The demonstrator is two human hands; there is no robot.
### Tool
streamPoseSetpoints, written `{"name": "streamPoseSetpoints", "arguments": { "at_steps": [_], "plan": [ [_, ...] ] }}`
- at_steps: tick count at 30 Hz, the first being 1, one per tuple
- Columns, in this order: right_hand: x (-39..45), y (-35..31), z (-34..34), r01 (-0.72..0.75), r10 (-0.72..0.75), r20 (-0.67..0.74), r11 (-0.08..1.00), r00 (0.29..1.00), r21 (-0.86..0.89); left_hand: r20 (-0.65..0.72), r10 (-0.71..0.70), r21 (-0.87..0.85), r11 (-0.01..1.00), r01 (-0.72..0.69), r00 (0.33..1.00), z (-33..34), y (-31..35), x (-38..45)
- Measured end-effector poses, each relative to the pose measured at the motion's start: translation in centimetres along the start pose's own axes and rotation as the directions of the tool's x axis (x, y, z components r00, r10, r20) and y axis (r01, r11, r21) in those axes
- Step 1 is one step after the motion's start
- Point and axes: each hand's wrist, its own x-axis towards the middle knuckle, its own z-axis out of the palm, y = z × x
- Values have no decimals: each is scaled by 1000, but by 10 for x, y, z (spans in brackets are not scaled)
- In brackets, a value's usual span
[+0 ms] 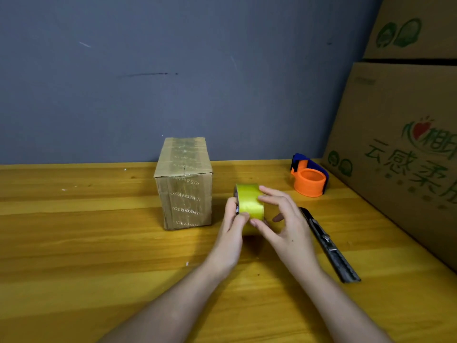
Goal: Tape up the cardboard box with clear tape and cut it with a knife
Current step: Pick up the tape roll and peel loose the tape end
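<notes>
Two bare forearms, no sleeves, watch or rings seen. Left hand [231, 233] and right hand [284, 226] ungloved, slender fingers [269, 194], short plain nails.

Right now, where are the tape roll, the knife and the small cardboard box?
tape roll [248, 203], head view, on its yellowish outer band between both hands.
knife [329, 243], head view, on the middle of its dark handle, lying on the table.
small cardboard box [186, 201], head view, on its taped front face.

Wooden table [86, 243], cardboard box [184, 184], utility knife [329, 243], orange tape dispenser [310, 178], large cartons [405, 149]
</notes>
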Motion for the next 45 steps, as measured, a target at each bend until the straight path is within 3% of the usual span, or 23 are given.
{"name": "streamPoseSetpoints", "arguments": {
  "at_steps": [7,22,37,45],
  "plan": [
    [-3,-1,2,-14,14,-25,1000,1000,-15,7,-17,1,1000,17,1000,0,-1,1],
    [-6,4,14,-71,76,-33,987,997,146,6,-37,28,999,37,999,-1,1,2],
    [-9,0,13,-69,70,-44,997,997,17,-13,-61,70,996,62,998,0,1,1],
    [-8,-3,13,-78,82,-31,991,996,111,-6,-75,40,996,76,997,0,2,2]
  ]
}}
